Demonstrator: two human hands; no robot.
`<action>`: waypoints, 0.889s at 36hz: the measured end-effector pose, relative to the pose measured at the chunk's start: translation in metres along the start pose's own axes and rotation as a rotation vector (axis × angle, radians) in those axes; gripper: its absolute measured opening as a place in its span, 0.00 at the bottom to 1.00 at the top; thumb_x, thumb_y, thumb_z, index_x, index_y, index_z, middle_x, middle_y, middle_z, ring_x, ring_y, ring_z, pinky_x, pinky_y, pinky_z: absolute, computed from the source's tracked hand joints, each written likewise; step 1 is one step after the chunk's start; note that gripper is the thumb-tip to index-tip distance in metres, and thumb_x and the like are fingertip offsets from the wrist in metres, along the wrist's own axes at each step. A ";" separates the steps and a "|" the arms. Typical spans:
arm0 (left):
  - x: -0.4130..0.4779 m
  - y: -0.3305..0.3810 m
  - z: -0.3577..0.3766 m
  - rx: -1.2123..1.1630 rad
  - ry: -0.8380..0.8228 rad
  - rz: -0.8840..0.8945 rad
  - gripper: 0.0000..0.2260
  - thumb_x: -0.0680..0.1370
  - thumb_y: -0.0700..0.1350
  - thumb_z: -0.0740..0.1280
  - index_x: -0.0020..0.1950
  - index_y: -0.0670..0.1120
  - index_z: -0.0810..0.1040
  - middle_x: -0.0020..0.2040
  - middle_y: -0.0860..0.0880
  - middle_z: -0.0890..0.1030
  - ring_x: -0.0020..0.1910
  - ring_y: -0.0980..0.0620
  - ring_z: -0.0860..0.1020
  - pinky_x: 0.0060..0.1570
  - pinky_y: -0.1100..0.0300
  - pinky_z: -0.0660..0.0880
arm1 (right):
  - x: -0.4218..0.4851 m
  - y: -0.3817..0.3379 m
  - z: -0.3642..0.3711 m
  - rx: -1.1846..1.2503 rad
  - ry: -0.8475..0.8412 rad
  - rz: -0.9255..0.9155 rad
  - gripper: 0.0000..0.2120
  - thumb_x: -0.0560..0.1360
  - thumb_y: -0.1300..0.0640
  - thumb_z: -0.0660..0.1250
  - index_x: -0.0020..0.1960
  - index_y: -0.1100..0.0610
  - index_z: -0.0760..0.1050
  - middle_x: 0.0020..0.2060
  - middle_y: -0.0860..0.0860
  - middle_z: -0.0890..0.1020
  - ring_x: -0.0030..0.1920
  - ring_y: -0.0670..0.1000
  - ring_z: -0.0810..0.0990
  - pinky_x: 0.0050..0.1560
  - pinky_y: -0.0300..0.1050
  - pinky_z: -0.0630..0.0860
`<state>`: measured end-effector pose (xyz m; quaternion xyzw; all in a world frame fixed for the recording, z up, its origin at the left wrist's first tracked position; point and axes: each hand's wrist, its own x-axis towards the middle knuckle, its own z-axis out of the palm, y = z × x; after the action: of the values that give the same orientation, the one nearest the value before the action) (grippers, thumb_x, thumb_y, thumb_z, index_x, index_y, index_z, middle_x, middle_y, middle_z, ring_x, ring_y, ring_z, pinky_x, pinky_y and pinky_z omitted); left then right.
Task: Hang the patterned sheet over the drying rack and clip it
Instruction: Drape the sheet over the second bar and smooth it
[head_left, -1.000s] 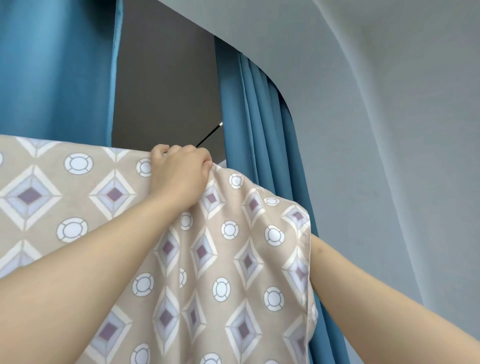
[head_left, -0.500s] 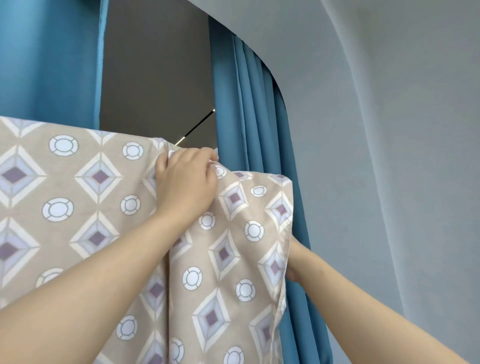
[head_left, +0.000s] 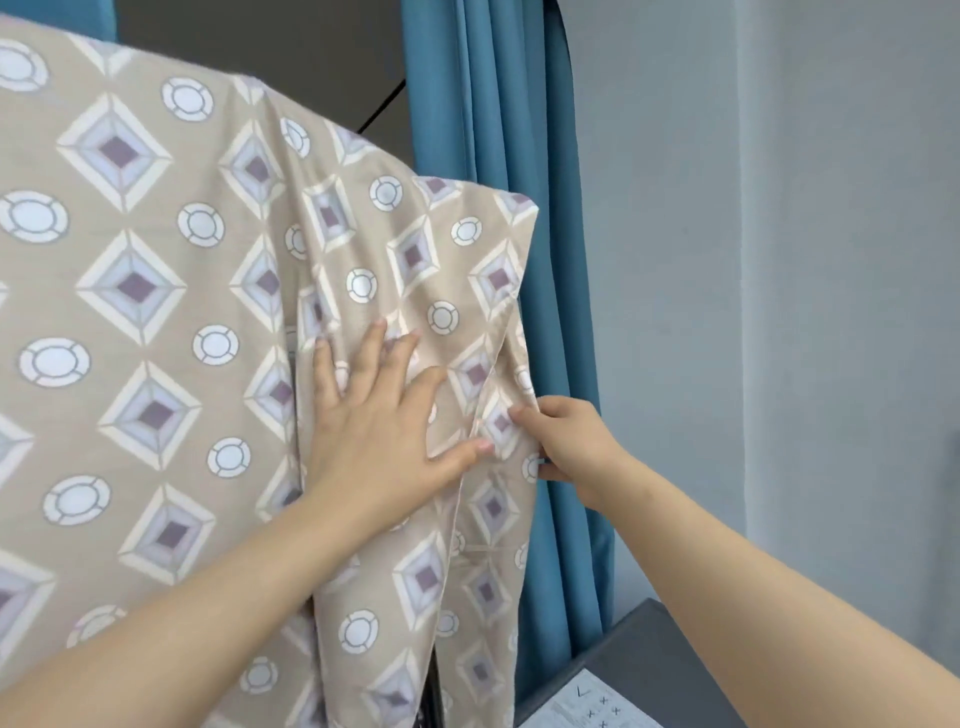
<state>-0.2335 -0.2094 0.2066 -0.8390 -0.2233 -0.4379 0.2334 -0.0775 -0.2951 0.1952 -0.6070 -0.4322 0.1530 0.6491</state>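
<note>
The left hand (head_left: 384, 415) has come down from the top fold, which it gripped half a second ago, and now lies lower on the hanging front. The right hand (head_left: 566, 447), then hidden behind the cloth, now shows at its right edge.

At the far left a sliver of blue curtain (head_left: 104, 13) shows above the one patterned sheet (head_left: 156, 270). The sheet is beige with diamonds and rings and hangs draped from its top fold; the rack under it is hidden. It fills the left and middle of the view. The left hand rests flat on the sheet's right part, its fingers spread and straight, beside a vertical fold. Just right of it, the right hand pinches the sheet's side edge between thumb and fingers. The two hands are near each other but apart.

Behind the sheet's edge hangs a second, wider blue curtain (head_left: 498, 104), then a pale grey wall (head_left: 779, 260). At the lower right is a dark grey surface (head_left: 660, 660) with one printed paper (head_left: 597, 701) on it.
</note>
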 end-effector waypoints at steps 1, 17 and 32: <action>-0.007 0.005 0.003 0.039 -0.031 0.008 0.37 0.66 0.72 0.51 0.56 0.46 0.79 0.66 0.42 0.74 0.71 0.41 0.62 0.68 0.44 0.41 | -0.005 0.004 -0.002 -0.028 -0.034 0.012 0.08 0.77 0.56 0.64 0.42 0.59 0.74 0.35 0.52 0.78 0.34 0.50 0.76 0.38 0.42 0.77; -0.004 0.043 -0.032 -0.794 -0.531 -0.386 0.04 0.78 0.40 0.63 0.43 0.43 0.72 0.34 0.43 0.78 0.30 0.50 0.80 0.34 0.56 0.77 | -0.026 0.011 -0.026 -0.039 0.163 -0.061 0.10 0.80 0.55 0.57 0.41 0.57 0.65 0.37 0.51 0.73 0.36 0.50 0.72 0.36 0.44 0.73; 0.017 0.093 0.014 -1.147 -0.125 -0.539 0.11 0.76 0.44 0.67 0.35 0.48 0.69 0.29 0.52 0.74 0.28 0.49 0.75 0.45 0.47 0.79 | -0.033 0.019 -0.070 0.049 0.416 -0.195 0.13 0.80 0.54 0.57 0.39 0.57 0.67 0.34 0.51 0.71 0.36 0.51 0.70 0.36 0.42 0.71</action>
<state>-0.1616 -0.2722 0.1958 -0.7688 -0.1698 -0.4815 -0.3851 -0.0384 -0.3605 0.1726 -0.5649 -0.3417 -0.0283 0.7505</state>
